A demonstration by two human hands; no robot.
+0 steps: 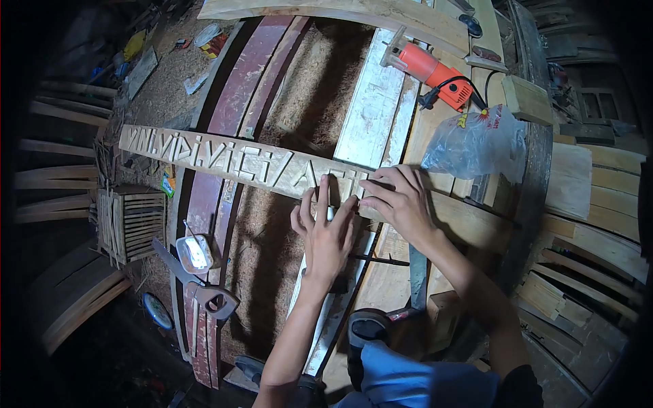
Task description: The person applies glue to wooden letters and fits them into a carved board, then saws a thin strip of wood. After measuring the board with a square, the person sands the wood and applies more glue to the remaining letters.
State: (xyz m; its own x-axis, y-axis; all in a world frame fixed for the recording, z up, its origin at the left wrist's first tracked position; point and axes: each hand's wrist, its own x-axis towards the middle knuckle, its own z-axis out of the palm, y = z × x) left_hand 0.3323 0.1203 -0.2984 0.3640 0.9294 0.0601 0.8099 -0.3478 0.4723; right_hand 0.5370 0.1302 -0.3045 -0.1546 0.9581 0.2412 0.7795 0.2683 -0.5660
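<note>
A long wooden board (255, 165) with raised wooden letters reading "VINI.VIDI.VICI/A" and more strokes lies across the planks. My left hand (325, 234) rests at the board's near edge, its index fingertip on the letters. Between its curled fingers shows a small white object (330, 213), mostly hidden; I cannot tell its kind. From the right, my right hand (403, 202) has its thumb and fingertips closed around a small wooden letter strip (360, 185) on the board. Both hands' fingers partly cover the last letters.
A red power tool (435, 71) with a black cord lies at the back right, beside a clear plastic bag (479, 143). On the left plank are a white glue tub (194, 254) with a stick and a handsaw (197, 285). Gaps between planks show sawdust-covered ground.
</note>
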